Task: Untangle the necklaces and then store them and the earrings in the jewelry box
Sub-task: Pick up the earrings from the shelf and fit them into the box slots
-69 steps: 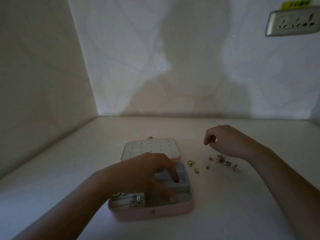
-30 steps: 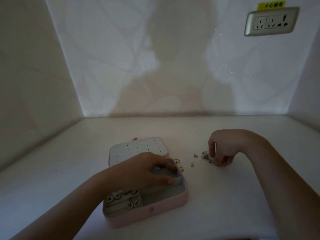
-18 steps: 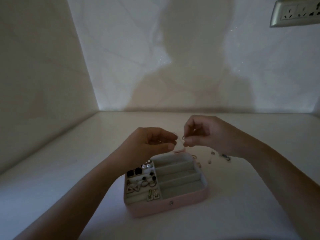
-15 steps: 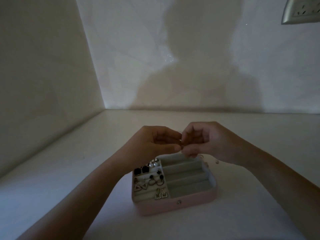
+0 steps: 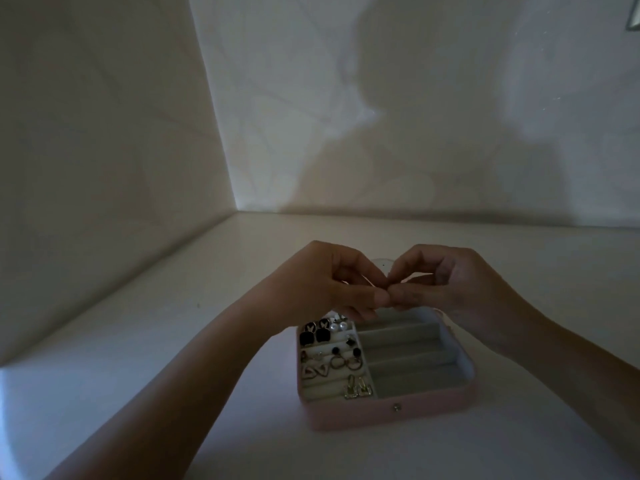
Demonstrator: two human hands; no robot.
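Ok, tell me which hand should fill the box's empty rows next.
Right, probably: the right hand is above empty rows of the jewelry box, while the left hand is over the column filled with earrings. Their fingers pinch a piece too small to see.

The jewelry box (image 5: 363, 415) has a pale pink shell with a small silvery stud (image 5: 396, 407) on its 6 o'clock face. Its lining (image 5: 405, 355) is a muted grey-green. In its 9 o'clock half, from 12 down to 6 o'clock, lie black square earrings (image 5: 313, 337) with pale tops, white pearl studs (image 5: 337, 326), gold hoops (image 5: 346, 363) under black beads, gold open-heart earrings (image 5: 313, 372) and pale gold rectangular links (image 5: 358, 391). The desk (image 5: 138, 341) is plain white. The wall (image 5: 311, 98) is off-white with faint curving leaf outlines, tiny glitter specks and a grey shadow.
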